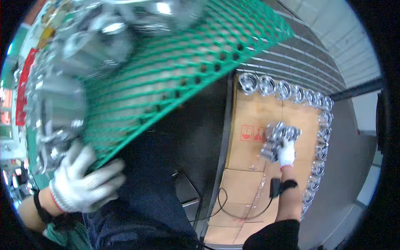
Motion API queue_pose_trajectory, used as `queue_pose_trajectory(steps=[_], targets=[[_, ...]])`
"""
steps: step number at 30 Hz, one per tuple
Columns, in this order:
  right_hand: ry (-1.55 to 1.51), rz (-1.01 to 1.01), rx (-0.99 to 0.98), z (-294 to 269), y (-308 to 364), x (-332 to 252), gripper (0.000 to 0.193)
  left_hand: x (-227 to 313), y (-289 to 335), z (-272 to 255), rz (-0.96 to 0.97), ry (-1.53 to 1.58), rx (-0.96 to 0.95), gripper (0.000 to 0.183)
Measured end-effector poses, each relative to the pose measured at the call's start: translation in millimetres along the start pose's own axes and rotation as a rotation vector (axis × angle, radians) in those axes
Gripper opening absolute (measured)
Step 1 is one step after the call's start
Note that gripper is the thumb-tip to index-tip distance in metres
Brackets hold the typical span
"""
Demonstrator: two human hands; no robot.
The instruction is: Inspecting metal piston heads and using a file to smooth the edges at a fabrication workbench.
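White knit gloves (286, 156), red hems (57, 201) on both hands (85, 185); 2 black wrist straps (288, 184); black box (274, 187), dark cable (265, 209); black sleeve (275, 235)

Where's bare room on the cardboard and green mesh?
Cardboard: bare between the top row of metal parts and the cluster at the right hand; also a strip from cluster to right row. Mesh: bare from the big parts to its near edge. Crowded: mesh's left side, by the left hand.

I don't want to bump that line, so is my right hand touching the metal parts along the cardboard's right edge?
Apart. The head view shows bare brown cardboard between your right hand and the nearest of those metal parts.
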State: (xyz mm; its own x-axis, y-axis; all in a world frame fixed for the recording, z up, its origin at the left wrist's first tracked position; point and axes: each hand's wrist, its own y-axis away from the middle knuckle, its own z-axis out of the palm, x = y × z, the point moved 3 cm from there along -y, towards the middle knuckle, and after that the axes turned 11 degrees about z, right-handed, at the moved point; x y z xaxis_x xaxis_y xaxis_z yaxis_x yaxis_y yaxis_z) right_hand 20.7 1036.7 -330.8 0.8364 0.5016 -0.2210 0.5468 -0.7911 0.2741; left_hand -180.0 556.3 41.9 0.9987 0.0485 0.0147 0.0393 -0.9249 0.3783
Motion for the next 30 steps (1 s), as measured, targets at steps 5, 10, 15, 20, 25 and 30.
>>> queue_pose_trajectory(steps=[5, 10, 15, 20, 25, 30], targets=[[-0.289, -0.183, -0.211, -23, 136, -63, 0.034, -3, 7, 2, 0.088, 0.048, 0.207, 0.046], [-0.202, -0.496, -0.306, -82, 257, -127, 0.032, 1, 35, -9, 0.225, 0.123, 0.511, 0.035], [-0.094, -0.787, -0.307, -183, 362, -182, 0.034, 56, 121, -23, 0.233, 0.286, 0.776, 0.036], [0.06, -1.001, -0.22, -253, 457, -257, 0.036, 100, 304, 19, -0.194, 0.5, 0.968, 0.031], [0.12, -1.342, -0.22, -291, 557, -362, 0.032, 177, 458, 103, -0.827, 0.629, 1.391, 0.034], [0.229, -1.618, -0.137, -260, 649, -497, 0.027, 231, 515, 187, -1.132, 0.879, 1.662, 0.033]])
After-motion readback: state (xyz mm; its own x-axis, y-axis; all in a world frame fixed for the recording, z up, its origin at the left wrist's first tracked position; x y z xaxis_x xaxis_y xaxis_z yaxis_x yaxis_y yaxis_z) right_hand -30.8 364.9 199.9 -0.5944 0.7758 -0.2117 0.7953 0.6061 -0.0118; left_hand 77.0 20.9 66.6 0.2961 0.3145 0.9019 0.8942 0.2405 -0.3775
